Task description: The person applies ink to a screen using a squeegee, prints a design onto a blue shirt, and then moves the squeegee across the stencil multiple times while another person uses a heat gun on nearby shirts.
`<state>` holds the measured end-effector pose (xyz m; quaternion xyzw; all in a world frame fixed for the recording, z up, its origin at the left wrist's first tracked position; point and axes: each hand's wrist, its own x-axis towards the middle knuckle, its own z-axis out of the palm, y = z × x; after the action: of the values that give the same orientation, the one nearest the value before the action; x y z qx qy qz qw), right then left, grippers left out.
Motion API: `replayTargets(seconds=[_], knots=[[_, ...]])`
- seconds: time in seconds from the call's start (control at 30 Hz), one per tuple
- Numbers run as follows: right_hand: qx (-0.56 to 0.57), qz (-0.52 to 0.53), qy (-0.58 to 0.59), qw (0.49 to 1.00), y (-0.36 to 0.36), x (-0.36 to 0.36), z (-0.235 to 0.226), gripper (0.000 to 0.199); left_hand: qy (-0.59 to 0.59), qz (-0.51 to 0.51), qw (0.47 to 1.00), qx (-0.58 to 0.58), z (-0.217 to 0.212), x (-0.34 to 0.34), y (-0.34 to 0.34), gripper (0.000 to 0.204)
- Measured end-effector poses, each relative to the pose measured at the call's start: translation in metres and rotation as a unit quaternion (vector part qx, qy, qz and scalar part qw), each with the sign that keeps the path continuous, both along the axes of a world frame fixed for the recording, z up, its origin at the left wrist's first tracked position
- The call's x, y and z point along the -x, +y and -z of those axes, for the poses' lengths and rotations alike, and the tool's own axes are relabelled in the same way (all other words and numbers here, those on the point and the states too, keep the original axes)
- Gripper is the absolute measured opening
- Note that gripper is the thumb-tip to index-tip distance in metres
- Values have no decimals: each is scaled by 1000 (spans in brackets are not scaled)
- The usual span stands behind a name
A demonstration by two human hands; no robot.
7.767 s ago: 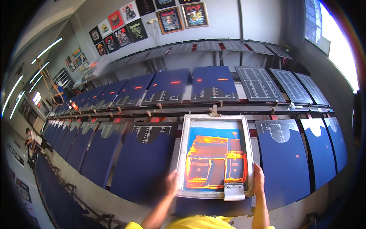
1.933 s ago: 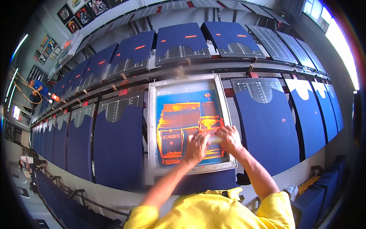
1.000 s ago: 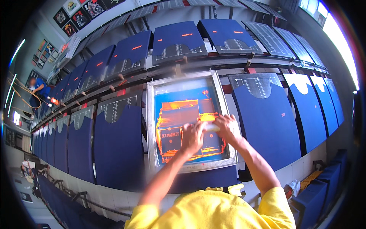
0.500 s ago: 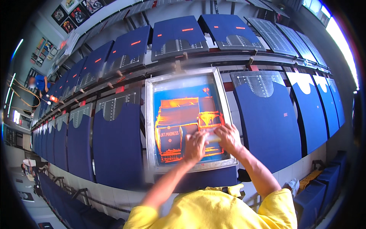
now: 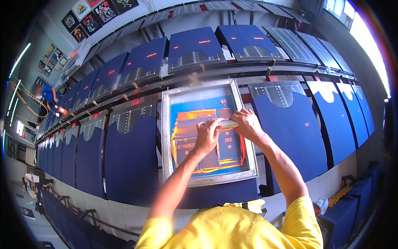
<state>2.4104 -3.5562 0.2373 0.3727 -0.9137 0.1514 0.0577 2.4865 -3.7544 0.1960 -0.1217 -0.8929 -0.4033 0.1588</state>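
A metal-framed printing screen (image 5: 166, 143) lies over a dark blue garment panel (image 5: 232, 195) directly in front of me. Its mesh (image 5: 186, 101) is blue, smeared with bright orange ink (image 5: 195, 114) around darker printed blocks. Both hands grip a squeegee by its pale handle (image 5: 228, 123), right of the screen's middle. My left hand (image 5: 207, 135) is closed on the handle's left end. At the other end my right hand (image 5: 247, 125) is wrapped round it. The squeegee's blade is hidden under the handle and fingers.
Dark blue panels on boards flank the screen, one at left (image 5: 132, 162) and one at right (image 5: 290, 128). A rail (image 5: 286, 67) runs behind, with a further row of panels (image 5: 197, 39). A co-worker in blue (image 5: 49, 94) stands far left; another person (image 5: 32, 180) is lower left.
Both hands have moved the squeegee away from me, from the screen's near part to its middle. Less orange ink covers the lower right blocks. The view has shifted slightly.
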Motion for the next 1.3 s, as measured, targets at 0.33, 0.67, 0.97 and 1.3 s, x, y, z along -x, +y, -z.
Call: replayTargets(seconds=[0.33, 0.67, 0.97, 1.3], knots=[[-7, 40, 1, 999, 3, 15, 58, 23, -253, 2, 900, -355, -2, -173, 16, 30], [-3, 21, -45, 999, -6, 12, 42, 17, -517, -28, 700, -491, 54, -241, 18, 46], [3, 39, -21, 999, -20, 57, 49, 19, -524, -43, 650, -549, 72, -234, 12, 40], [12, 35, -4, 999, -14, 46, 51, 18, -524, -53, 628, -574, 74, -234, 14, 38]])
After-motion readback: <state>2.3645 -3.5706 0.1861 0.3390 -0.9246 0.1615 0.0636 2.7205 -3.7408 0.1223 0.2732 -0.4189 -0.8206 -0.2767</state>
